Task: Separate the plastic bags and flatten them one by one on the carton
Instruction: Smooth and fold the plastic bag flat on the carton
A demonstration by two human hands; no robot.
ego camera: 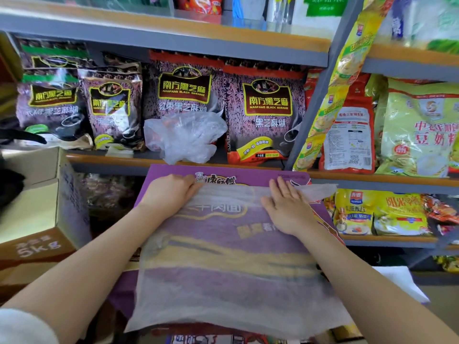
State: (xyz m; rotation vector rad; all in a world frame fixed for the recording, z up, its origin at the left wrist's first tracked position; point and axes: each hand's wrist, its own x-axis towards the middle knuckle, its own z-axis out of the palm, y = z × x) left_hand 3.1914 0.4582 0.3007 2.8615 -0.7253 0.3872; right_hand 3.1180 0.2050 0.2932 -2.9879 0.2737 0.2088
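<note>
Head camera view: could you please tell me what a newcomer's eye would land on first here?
First, the translucent plastic bag spread flat over the purple carton in the centre, with the left hand and the right hand pressing its far edge. Just behind, a crumpled clear plastic bag sits on the shelf edge, in front of dark black sesame packets.

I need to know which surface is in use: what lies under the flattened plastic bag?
The translucent flattened plastic bag lies on the purple carton, whose print shows through blurred. Both the left hand and right hand press its far edge. What sits beneath the carton is hidden.
</note>
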